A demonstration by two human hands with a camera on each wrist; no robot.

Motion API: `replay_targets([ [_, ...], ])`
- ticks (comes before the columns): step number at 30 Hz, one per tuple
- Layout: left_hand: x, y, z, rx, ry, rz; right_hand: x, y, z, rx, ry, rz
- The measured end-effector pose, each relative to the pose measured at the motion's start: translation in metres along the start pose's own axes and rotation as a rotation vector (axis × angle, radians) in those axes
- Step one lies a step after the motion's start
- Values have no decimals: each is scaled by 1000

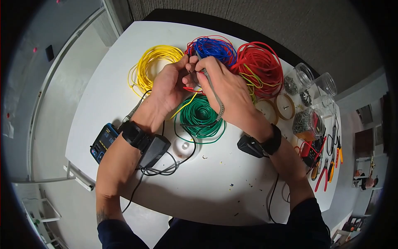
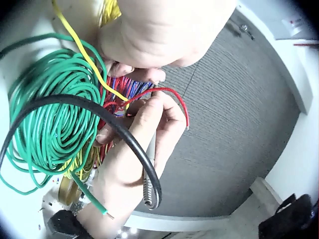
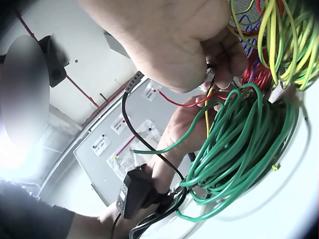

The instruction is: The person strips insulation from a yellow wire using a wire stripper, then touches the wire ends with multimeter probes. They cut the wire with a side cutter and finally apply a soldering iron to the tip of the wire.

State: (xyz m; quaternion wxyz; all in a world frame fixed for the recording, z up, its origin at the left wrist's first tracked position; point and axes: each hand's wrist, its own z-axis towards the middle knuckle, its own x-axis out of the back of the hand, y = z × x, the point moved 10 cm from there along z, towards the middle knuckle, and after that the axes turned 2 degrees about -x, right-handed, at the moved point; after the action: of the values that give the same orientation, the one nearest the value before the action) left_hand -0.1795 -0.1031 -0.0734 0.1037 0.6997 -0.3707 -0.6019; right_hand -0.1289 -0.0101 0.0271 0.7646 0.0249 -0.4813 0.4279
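Observation:
My right hand (image 1: 228, 89) grips a slim pen-shaped soldering iron (image 2: 152, 149), with a ribbed grey cable end (image 1: 220, 112); its tip is hidden behind fingers. Close against it, my left hand (image 1: 170, 83) has curled fingers at the wires, its exact pinch hidden. A red wire (image 2: 172, 90) with a bare end arches out beside the fingers. Running up to the same spot is a yellow wire (image 2: 82, 47). Below the hands lies a green wire coil (image 1: 201, 116), one stripped end (image 2: 99, 206) sticking out.
Yellow (image 1: 143, 68), blue (image 1: 213, 50) and red (image 1: 265, 62) wire coils lie behind the hands. A blue-black station (image 1: 103, 143) stands left. At right are jars (image 1: 309, 124), tape rolls (image 1: 285, 106), a red multimeter (image 1: 309, 154) and pliers (image 1: 321, 178). Scraps dot the white table (image 1: 199, 182).

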Motion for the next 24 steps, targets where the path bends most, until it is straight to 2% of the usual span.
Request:
replay_targets([
  [6, -3, -1, 0, 8, -57, -30, 1, 6, 2, -33, 2, 28],
  [11, 3, 0, -2, -38, 69, 136, 4, 3, 3, 0, 31, 93],
  [12, 6, 0, 3, -36, -3, 58, 4, 4, 3, -25, 26, 86],
  [13, 10, -2, 5, -38, -1, 56, 4, 4, 3, -22, 23, 86],
  [18, 9, 3, -3, -154, 90, 166, 5, 4, 5, -22, 13, 91],
  [24, 5, 11, -3, -297, 63, 238, 4, 2, 5, -4, 16, 76],
])
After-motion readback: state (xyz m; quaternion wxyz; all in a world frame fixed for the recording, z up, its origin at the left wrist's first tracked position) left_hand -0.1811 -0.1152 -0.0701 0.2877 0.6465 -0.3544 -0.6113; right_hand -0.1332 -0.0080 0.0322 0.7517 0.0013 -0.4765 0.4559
